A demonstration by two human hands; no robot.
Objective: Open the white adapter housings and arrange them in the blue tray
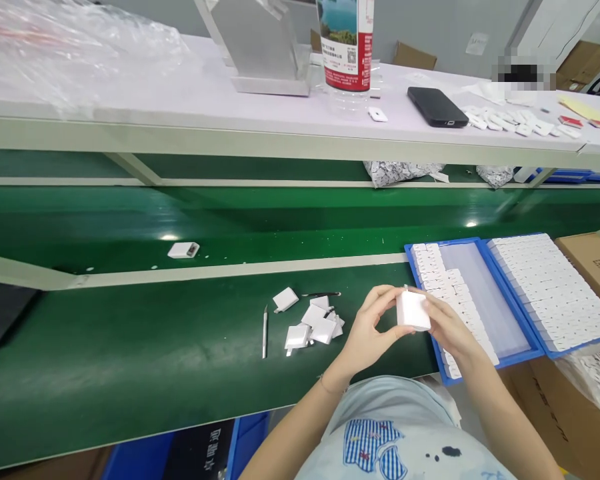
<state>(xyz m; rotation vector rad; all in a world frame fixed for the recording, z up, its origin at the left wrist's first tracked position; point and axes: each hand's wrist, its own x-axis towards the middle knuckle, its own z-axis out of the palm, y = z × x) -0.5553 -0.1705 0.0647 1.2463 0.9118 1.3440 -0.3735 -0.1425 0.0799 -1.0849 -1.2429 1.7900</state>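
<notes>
Between my two hands, a small white block-shaped charger [413, 311] is held up over the bench's right part. My left hand [373, 328] grips its left side with fingers and thumb. Against its right side press the fingers of my right hand [447, 323]; its thumb is hidden. A loose pile of similar white chargers [311, 325] lies on the green mat to the left. Behind the pile are dark tweezers [322, 294], and a craft knife [265, 333] lies left of it.
A blue tray [503, 333] partly filled with white pieces stands at right, beside a fuller blue tray [555, 293]. One white piece [183, 250] lies on the green conveyor belt [280, 233]. The shelf above carries a bottle [347, 53] and a phone [437, 107]. Cardboard boxes [555, 407] stand lower right.
</notes>
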